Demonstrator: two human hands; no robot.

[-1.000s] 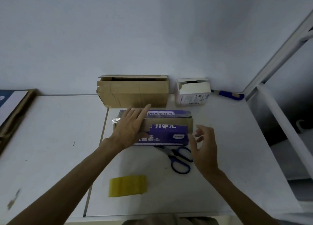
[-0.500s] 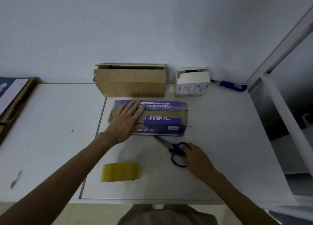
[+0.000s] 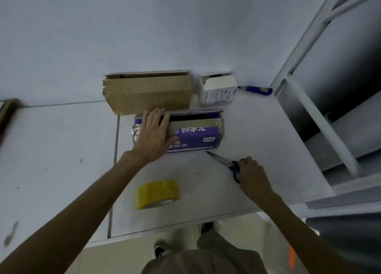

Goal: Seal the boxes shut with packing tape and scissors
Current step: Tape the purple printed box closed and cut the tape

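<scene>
Purple-and-brown box [image 3: 198, 138] with white lettering, yellow tape roll [image 3: 157, 193], blue-handled scissors [image 3: 225, 161], plain brown carton [image 3: 148, 92].

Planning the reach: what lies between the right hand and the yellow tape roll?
Bare table only, head view; right hand holds scissors, yellow tape roll lies apart.

The counter [image 3: 257, 139] is smooth matt white. The brown box [image 3: 150, 94] at 12 o'clock is plain matt cardboard; the purple box [image 3: 198, 137] is printed card with crinkly glossy film on its 9 o'clock end. The tape roll [image 3: 157, 193] is shiny yellowish plastic, and the scissors [image 3: 224, 161] have metal blades.
</scene>
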